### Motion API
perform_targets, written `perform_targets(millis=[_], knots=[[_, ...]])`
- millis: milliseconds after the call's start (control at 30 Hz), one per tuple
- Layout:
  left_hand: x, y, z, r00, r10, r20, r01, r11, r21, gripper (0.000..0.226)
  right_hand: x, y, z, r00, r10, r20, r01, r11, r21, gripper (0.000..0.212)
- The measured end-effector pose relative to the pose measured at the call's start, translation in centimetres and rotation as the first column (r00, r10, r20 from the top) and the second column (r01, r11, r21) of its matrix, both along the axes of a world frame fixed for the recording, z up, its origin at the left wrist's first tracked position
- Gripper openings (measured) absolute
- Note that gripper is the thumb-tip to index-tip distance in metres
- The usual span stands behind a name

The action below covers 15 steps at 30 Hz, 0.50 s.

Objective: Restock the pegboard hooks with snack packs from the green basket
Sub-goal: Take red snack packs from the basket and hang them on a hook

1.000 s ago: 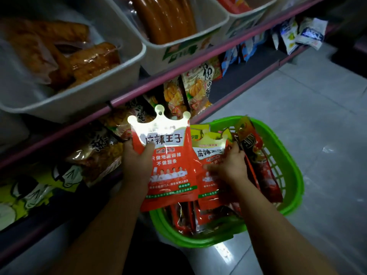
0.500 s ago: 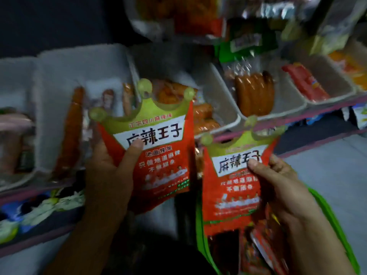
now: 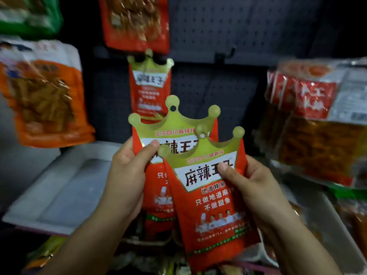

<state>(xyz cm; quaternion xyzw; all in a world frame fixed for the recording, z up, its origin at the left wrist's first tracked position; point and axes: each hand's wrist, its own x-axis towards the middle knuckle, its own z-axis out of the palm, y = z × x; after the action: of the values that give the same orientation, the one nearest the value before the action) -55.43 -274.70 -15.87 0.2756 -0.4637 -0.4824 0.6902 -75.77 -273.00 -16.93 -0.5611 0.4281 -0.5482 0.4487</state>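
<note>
Both packs raised from shelf-bin height to the pegboard (image 3: 228, 26), left hand (image 3: 127, 175) gripping rear crown-topped pack (image 3: 174, 124), right hand (image 3: 256, 187) pinching overlapping front pack (image 3: 210, 205), matching pack (image 3: 150, 86) hung behind, white tray (image 3: 59, 187) at left.

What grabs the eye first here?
Two red snack packs with gold crown tops, centre: the left hand holds the rear pack, the right hand the front pack. Behind them a matching pack hangs on the dark pegboard.
</note>
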Motion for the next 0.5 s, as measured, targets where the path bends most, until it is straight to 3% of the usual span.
perform_targets(millis=[133, 233, 400, 500], knots=[[3.2, -1.9, 3.4, 1.0, -0.001, -0.031, -0.001, 0.996, -0.092, 0.022, 3.4, -2.1, 2.5, 0.996, 0.008, -0.089, -0.014, 0.998, -0.057, 0.007], [5.2, -3.5, 6.7, 0.984, 0.123, 0.128, -0.091, 0.968, -0.232, 0.031, 5.0, -3.1, 4.3, 0.991, -0.063, -0.117, 0.045, 0.987, -0.155, 0.014], [7.2, -5.1, 11.8, 0.867, 0.352, 0.353, -0.181, 0.882, -0.436, 0.021, 6.6, -4.6, 6.4, 0.984, -0.123, -0.129, 0.091, 0.97, -0.225, 0.009], [7.7, -5.8, 13.1, 0.78, 0.49, 0.389, -0.255, 0.816, -0.518, 0.01, 7.4, -5.1, 7.1, 0.98, -0.129, -0.148, 0.092, 0.968, -0.234, 0.008]])
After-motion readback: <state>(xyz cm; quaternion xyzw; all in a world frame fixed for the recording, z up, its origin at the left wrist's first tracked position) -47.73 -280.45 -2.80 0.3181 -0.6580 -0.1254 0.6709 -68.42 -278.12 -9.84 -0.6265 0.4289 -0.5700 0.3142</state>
